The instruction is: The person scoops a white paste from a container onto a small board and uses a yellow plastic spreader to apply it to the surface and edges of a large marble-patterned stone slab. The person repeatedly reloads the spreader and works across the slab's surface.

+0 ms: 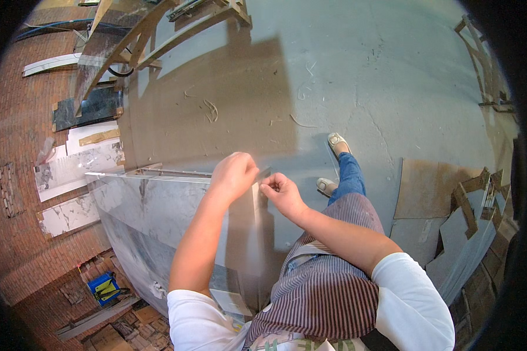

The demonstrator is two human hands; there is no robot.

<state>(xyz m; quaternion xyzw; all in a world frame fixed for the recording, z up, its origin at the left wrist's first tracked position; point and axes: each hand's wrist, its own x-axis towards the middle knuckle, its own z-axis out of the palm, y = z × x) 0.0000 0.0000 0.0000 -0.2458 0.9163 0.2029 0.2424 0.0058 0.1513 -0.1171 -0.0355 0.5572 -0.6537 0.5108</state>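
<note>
My left hand (235, 174) is closed at the far top corner of a large grey marbled panel (158, 210), its fingertips curled toward the edge. Just right of it, my right hand (284, 194) has its thumb and fingers pinched together beside a pale narrow strip (256, 202) along the panel's edge. What either hand holds is too small or hidden to make out. A small dark piece (265, 173) shows between the two hands. The panel leans close to my left side, its top edge running off to the left.
Wooden frames (158, 41) stand at the far left, with marbled boards (79, 169) by a brick surface (23, 123). Brown sheeting (216, 111) covers part of the grey floor (386, 70), with loose scraps. Cardboard (430, 187) and stacked boards (468, 245) lean at right.
</note>
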